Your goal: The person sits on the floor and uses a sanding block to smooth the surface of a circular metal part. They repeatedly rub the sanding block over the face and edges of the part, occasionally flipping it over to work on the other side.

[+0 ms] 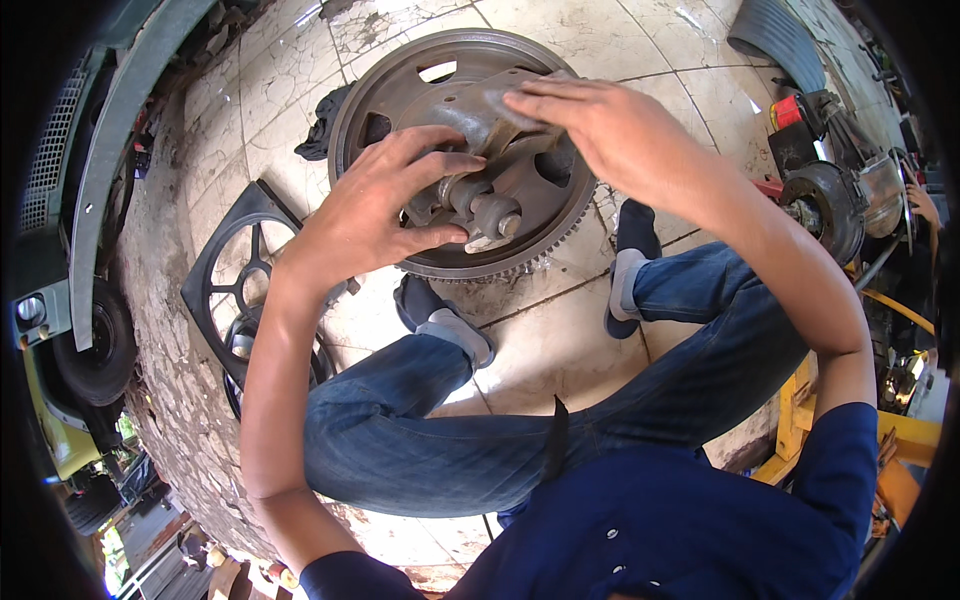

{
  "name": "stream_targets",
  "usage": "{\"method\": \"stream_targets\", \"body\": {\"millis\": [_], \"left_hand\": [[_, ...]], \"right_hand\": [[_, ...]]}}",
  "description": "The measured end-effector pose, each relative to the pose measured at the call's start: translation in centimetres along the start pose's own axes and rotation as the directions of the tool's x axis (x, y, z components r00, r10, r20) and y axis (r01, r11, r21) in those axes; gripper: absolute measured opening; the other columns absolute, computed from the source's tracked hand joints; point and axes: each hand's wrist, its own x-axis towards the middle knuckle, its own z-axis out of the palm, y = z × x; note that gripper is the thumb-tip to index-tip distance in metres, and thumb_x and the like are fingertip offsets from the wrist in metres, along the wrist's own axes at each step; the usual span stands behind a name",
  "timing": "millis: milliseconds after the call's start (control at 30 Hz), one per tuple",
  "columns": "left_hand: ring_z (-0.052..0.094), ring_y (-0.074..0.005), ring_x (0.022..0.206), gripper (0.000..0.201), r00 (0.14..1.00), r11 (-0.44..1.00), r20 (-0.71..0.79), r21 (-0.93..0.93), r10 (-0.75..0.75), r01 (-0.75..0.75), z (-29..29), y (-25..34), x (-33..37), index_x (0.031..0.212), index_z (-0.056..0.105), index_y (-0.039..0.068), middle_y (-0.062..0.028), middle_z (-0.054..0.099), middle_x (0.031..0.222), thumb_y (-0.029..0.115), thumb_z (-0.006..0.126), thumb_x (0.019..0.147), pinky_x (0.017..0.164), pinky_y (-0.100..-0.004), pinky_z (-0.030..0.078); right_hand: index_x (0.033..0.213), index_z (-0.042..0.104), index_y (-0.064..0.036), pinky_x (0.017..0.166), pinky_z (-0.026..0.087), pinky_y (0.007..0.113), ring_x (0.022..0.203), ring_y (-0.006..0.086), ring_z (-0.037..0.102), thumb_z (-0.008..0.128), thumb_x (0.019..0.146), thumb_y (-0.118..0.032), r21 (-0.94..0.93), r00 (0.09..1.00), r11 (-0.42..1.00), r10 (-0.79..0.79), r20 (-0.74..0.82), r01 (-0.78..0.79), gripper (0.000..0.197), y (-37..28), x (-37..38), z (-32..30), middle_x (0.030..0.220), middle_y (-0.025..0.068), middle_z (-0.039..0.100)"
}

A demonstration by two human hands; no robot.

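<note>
A rusty toothed flywheel (350, 110) lies on the floor in front of me. On it rests a worn metal piece with a knobbed, ball-like end (495, 215). My left hand (385, 195) curves around the near left of this piece, its thumb and fingers apart. I cannot tell how firmly they touch it. Over the far right of the flywheel, my right hand (600, 125) has its fingers together and nearly straight. Beneath them is a blurred grey-brown thing (505, 133) that I cannot name. My right thumb is hidden.
A black plastic fan shroud (192, 285) lies at the left beside a black cloth (318, 130). At the right sit greasy mechanical parts (825, 200) and a yellow frame (790, 405). A vehicle's metal bumper (95, 190) runs along the left edge. Part of another person's hand (922, 207) shows far right.
</note>
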Motion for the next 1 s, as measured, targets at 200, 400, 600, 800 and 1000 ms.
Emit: {"method": "stream_targets", "body": {"millis": [200, 400, 600, 800, 1000], "left_hand": [[0.050, -0.0321, 0.136, 0.058, 1.000, 1.000, -0.019, 0.019, -0.019, 0.019, 0.5, 0.5, -0.1, 0.131, 0.067, 0.016, -0.0093, 0.051, 0.147, 0.011, 0.083, 0.075, 0.112, -0.0459, 0.043], [0.048, -0.0318, 0.139, 0.056, 1.000, 1.000, -0.017, 0.015, -0.016, 0.016, 0.6, 0.8, 0.1, 0.129, 0.068, 0.014, -0.0093, 0.051, 0.148, 0.010, 0.083, 0.075, 0.114, -0.0468, 0.042], [0.046, -0.0323, 0.140, 0.062, 1.000, 1.000, -0.023, 0.027, 0.010, -0.010, 0.5, 1.4, 0.2, 0.131, 0.067, 0.015, -0.0091, 0.051, 0.148, 0.013, 0.085, 0.071, 0.116, -0.0487, 0.040], [0.050, -0.0299, 0.135, 0.067, 0.997, 0.987, -0.036, 0.148, 0.068, -0.062, 0.3, 2.6, 0.2, 0.130, 0.067, 0.017, -0.0063, 0.056, 0.139, 0.019, 0.088, 0.066, 0.116, -0.0506, 0.039], [0.060, -0.0239, 0.117, 0.059, 0.982, 0.955, -0.031, 0.242, 0.185, -0.172, 0.6, 3.4, 0.8, 0.125, 0.069, 0.019, 0.0002, 0.064, 0.122, 0.022, 0.084, 0.068, 0.114, -0.0511, 0.041]], "right_hand": [[0.137, 0.063, -0.0162, 0.103, 0.055, 0.040, 0.121, 0.0286, 0.065, 0.053, 0.094, 0.001, 0.039, 1.000, 0.999, 0.010, -0.005, -0.010, 0.048, 0.2, 0.2, 0.0, 0.139, 0.0076, 0.064], [0.138, 0.062, -0.0168, 0.103, 0.055, 0.041, 0.120, 0.0281, 0.065, 0.052, 0.096, -0.001, 0.020, 1.000, 0.999, 0.030, 0.009, -0.030, 0.046, 0.3, 0.2, 0.1, 0.138, 0.0065, 0.064], [0.139, 0.062, -0.0164, 0.102, 0.055, 0.041, 0.121, 0.0278, 0.065, 0.052, 0.097, -0.001, 0.000, 1.000, 1.000, 0.026, -0.009, -0.026, 0.046, 0.6, 0.3, 0.6, 0.138, 0.0062, 0.064], [0.140, 0.061, -0.0165, 0.104, 0.055, 0.040, 0.123, 0.0265, 0.064, 0.052, 0.096, 0.000, 0.034, 0.999, 0.998, 0.050, 0.016, -0.051, 0.047, 0.4, 0.4, 0.2, 0.139, 0.0064, 0.064], [0.141, 0.060, -0.0174, 0.105, 0.054, 0.039, 0.123, 0.0263, 0.064, 0.053, 0.096, 0.000, -0.024, 0.999, 0.999, 0.047, 0.010, -0.047, 0.049, 0.6, 0.3, 0.7, 0.139, 0.0061, 0.064]]}}
